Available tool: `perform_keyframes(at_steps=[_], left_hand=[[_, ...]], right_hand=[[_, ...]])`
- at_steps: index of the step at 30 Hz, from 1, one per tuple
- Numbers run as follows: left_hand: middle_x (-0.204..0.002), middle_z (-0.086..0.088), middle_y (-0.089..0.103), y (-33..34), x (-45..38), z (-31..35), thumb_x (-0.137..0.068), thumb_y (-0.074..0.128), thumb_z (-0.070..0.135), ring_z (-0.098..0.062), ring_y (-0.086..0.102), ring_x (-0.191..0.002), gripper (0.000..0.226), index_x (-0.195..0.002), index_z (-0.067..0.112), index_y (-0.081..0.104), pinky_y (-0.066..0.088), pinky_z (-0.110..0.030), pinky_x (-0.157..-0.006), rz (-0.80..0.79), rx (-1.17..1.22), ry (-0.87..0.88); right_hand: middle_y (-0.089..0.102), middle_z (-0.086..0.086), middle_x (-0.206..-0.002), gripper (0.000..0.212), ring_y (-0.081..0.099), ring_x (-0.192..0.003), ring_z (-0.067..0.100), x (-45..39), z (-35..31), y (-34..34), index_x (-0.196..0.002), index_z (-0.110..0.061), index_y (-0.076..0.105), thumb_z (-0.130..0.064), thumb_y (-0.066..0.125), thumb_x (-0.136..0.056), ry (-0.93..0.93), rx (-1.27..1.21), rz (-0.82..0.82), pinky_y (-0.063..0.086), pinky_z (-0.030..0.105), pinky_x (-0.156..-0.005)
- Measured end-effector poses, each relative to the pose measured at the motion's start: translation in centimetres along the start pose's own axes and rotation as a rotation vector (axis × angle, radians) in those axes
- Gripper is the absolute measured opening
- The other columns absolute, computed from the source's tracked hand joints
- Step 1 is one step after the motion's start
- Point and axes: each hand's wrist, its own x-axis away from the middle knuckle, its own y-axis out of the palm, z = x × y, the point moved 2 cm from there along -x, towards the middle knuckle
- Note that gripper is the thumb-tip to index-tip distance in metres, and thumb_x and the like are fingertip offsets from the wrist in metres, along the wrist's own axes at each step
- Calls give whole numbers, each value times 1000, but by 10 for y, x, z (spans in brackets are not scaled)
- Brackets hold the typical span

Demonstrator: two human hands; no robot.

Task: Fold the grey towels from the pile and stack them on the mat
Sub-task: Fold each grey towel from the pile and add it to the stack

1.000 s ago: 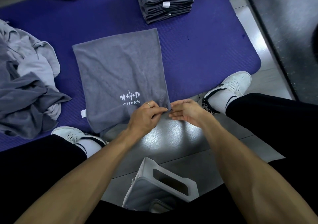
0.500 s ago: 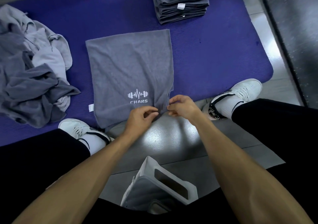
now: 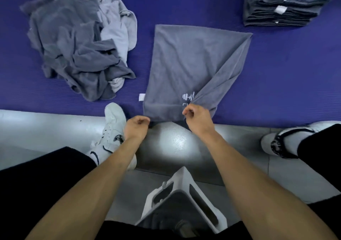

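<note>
A grey towel [image 3: 186, 64] with a white logo lies on the purple mat [image 3: 286, 73], its near edge at the mat's front border. My right hand [image 3: 198, 117] pinches the towel's near right corner, lifted and drawn left so the right side folds over diagonally. My left hand [image 3: 136, 126] grips the near left corner at the mat's edge. A pile of crumpled grey towels [image 3: 79, 49] sits on the mat to the left. A stack of folded grey towels [image 3: 284, 3] stands at the far right.
My two white shoes [image 3: 110, 129] [image 3: 282, 140] stand on the shiny grey floor [image 3: 36, 129] in front of the mat. A white plastic stool [image 3: 182, 199] sits between my legs. The pile lies close to the towel's left edge.
My hands have separated: the left went to the towel's near left corner, and the right lifted the near right corner leftward. The view shifted, so everything sits further right.
</note>
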Motion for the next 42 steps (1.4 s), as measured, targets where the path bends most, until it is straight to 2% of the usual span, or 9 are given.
perform_keyframes(at_steps=[3, 8, 12, 16, 22, 27, 33, 38, 42], left_hand=[[-96, -7, 74, -6, -16, -8, -88, 71, 24, -26, 69, -89, 3, -85, 25, 71, 56, -39, -90, 51, 16, -80], [-82, -3, 71, 5, -34, -4, -86, 75, 30, -21, 67, -78, 13, -79, 20, 69, 57, -33, -82, 11, 95, -174], [-72, -1, 68, 7, -37, -9, -89, 72, 25, -14, 63, -66, 14, -76, 21, 69, 57, -30, -74, -26, 166, -245], [-69, -3, 68, 2, -36, -29, -89, 72, 17, -11, 60, -58, 7, -84, 13, 71, 52, -22, -59, -34, 231, -297], [-66, -4, 65, 4, -37, -39, -85, 76, 14, -13, 59, -58, 13, -79, 16, 65, 56, -30, -75, -5, 259, -299], [-66, -4, 65, 9, -38, -47, -84, 77, 12, -12, 58, -55, 12, -89, 7, 68, 56, -32, -76, 26, 288, -279], [-76, -7, 71, 12, -38, -53, -83, 78, 16, -16, 64, -65, 14, -89, 12, 66, 58, -34, -78, 60, 230, -188], [-85, -4, 69, 10, -36, -48, -87, 74, 23, -15, 62, -78, 21, -97, 4, 73, 46, -19, -79, 93, 67, -117], [-93, -12, 72, 10, -31, -46, -90, 71, 25, -15, 58, -78, 23, -97, 2, 72, 42, -20, -77, 114, -7, -78]], right_hand=[[73, -1, -94, 28, 65, -81, 12, -1, -2, 7, -91, -13, 73, 0, 48, -91, 31, 5, -38, 51, 26, -78], [71, -3, -93, 28, 62, -79, 10, 2, 3, 7, -93, -14, 73, 0, 49, -91, 60, 22, -43, 50, 23, -76], [68, -7, -93, 28, 63, -84, 6, 2, 3, 10, -97, -13, 74, 0, 50, -93, 74, 59, -60, 44, 7, -71], [72, -1, -96, 29, 65, -85, 10, -3, 2, 17, -93, -13, 74, 1, 49, -90, 69, 86, -60, 49, 19, -79], [72, 1, -91, 28, 60, -66, 7, -1, 3, 18, -92, -12, 73, 1, 48, -90, 109, 78, -68, 41, 7, -59], [71, 1, -89, 28, 61, -66, 3, 2, 0, 16, -94, -12, 72, 1, 48, -91, 123, 74, -65, 43, 5, -57], [68, -4, -84, 28, 59, -63, 1, 8, -1, 14, -97, -12, 72, 0, 47, -93, 145, 58, -76, 41, 7, -56], [67, -6, -82, 26, 59, -63, 1, 8, -3, 13, -98, -13, 72, -1, 49, -94, 168, 36, -74, 42, 7, -56], [66, -11, -80, 25, 63, -69, 2, 9, -3, 11, -99, -14, 73, -2, 52, -94, 185, 12, -61, 49, 11, -62]])
